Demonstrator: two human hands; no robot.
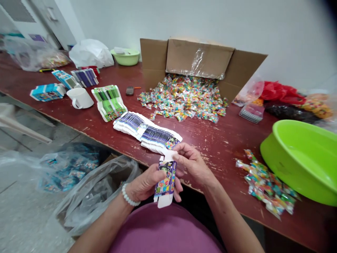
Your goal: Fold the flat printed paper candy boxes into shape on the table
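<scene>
A small purple candy box (pixel 165 179), printed with a green figure and colourful sweets, is held in front of my body at the table's edge. My left hand (pixel 150 181) grips its body, thumb on the front and fingers behind. At its top, my right hand (pixel 191 161) pinches the white flap between thumb and fingers. The lower white flaps hang open. Just beyond lie rows of flat purple cartons (pixel 160 137), overlapping on the table. A heap of wrapped candies (pixel 186 98) spills from a cardboard box (pixel 197 58) on its side.
A green basin (pixel 302 165) stands at the right beside a smaller pile of wrapped candies (pixel 268 186). Green cartons (pixel 109 102), a white mug (pixel 80 97) and blue cartons (pixel 48 92) are at the left. Below the table edge sits a plastic-lined box (pixel 97 196).
</scene>
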